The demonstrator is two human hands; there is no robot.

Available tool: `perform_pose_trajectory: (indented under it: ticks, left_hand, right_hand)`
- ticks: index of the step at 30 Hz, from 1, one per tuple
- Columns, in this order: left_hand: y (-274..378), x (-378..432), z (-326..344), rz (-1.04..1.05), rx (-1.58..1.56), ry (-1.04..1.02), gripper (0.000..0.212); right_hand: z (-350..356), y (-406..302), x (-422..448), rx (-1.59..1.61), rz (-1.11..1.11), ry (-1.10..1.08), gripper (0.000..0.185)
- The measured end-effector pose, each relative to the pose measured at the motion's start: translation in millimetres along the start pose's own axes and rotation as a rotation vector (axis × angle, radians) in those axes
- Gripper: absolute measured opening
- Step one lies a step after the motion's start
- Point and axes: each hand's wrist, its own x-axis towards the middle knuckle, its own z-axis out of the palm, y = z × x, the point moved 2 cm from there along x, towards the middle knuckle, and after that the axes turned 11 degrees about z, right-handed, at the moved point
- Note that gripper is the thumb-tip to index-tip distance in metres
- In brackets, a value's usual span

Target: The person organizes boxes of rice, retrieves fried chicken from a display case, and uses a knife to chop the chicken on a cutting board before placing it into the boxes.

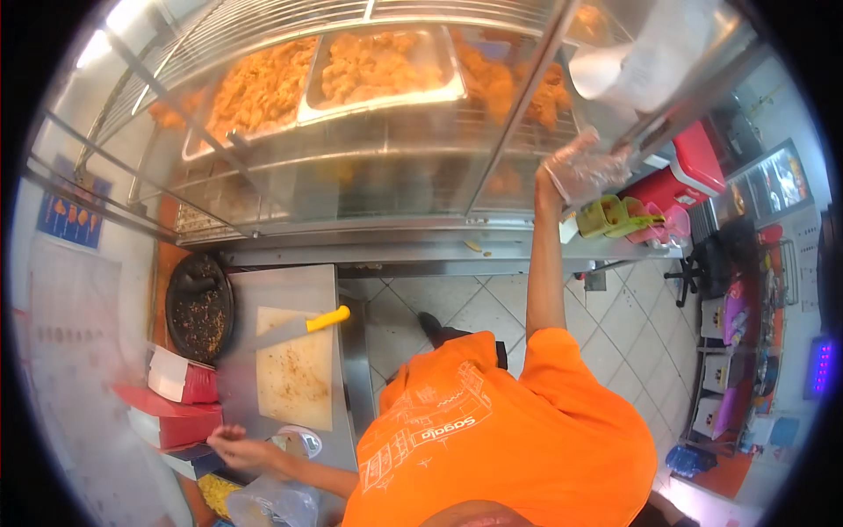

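My right hand (586, 168) wears a clear plastic glove. It is raised at the right end of a glass-fronted display cabinet (388, 224), beside its metal frame, with thumb and fingers apart. Whether the fingers grip the frame, I cannot tell. Behind the glass, metal trays (385, 105) hold fried, breaded pieces (379, 62). Low on the left is my bare left hand (240, 449), fingers loosely curled, nothing visible in it. It is beside a red and white cardboard box (188, 421); contact is unclear. A yellow-handled knife (299, 327) lies across a stained cutting board (296, 388).
A black round pan (199, 308) with crumbs stands left of the board. Near my left arm are a round scale-like device (309, 443) and a clear plastic bag (273, 504). Green containers (596, 217) and a red cooler (691, 165) stand at right. A blurred white object (632, 76) is above my right hand.
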Motion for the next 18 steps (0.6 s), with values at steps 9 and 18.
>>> perform_pose_trajectory:
  ticks: [9, 18]
  left_hand:
    - [53, -103, 133, -0.116, -0.404, -0.516, 0.037]
    - [94, -160, 189, 0.004, -0.582, -0.914, 0.039]
  right_hand:
    - [-18, 8, 2, 0.283, 0.151, -0.506, 0.053]
    - [-19, -3, -6, 0.726, 0.239, -0.8, 0.038]
